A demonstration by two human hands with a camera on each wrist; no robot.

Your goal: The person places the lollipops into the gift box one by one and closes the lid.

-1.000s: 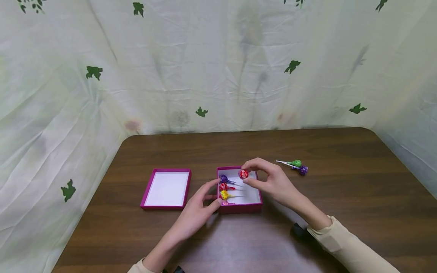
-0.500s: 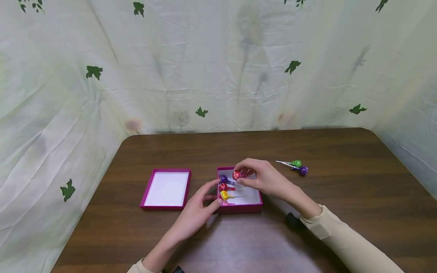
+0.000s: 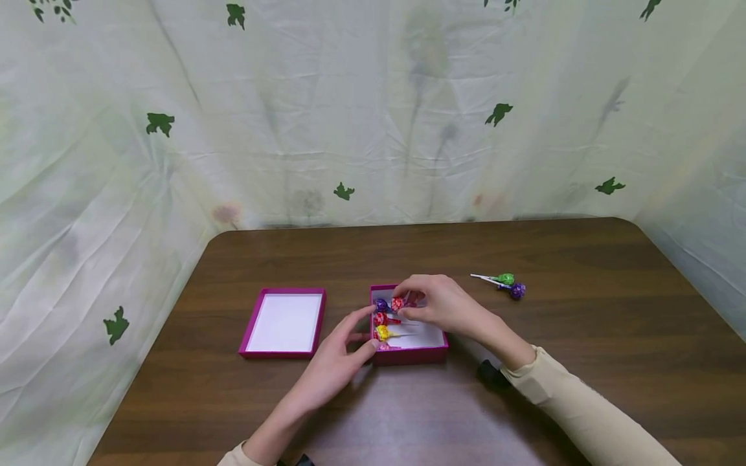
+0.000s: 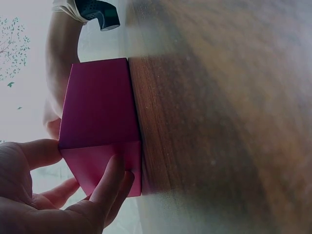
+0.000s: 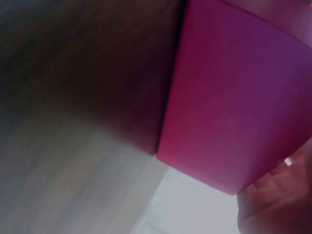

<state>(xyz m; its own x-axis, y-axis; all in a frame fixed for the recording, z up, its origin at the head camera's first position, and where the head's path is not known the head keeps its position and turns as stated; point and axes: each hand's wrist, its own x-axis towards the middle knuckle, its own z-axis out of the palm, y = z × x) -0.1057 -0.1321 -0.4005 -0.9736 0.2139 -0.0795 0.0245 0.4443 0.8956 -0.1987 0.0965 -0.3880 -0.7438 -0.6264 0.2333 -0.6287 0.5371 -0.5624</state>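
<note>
A magenta box (image 3: 410, 356) with a white inside stands on the table in the head view. Along its left wall lie a purple lollipop (image 3: 381, 305), a red lollipop (image 3: 380, 319), a yellow lollipop (image 3: 383, 332) and a pink lollipop (image 3: 384, 347). My left hand (image 3: 333, 367) rests against the box's left side, thumb at the near corner. Its fairly straight fingers (image 4: 108, 183) touch the outer wall in the left wrist view. Over the box's far part, my right hand (image 3: 445, 305) pinches another red lollipop (image 3: 397, 304), its head close to the purple one.
Left of the box lies a magenta-edged lid (image 3: 280, 355), white side up. A green lollipop (image 3: 506, 279) and a second purple lollipop (image 3: 517, 291) lie on the brown table (image 3: 583, 336) at the right. Behind the table hangs a pale curtain (image 3: 373, 129) with leaf shapes.
My right hand has moved left and slightly down with the red lollipop, bringing it beside the purple one at the box's far left. The left hand and box have stayed put.
</note>
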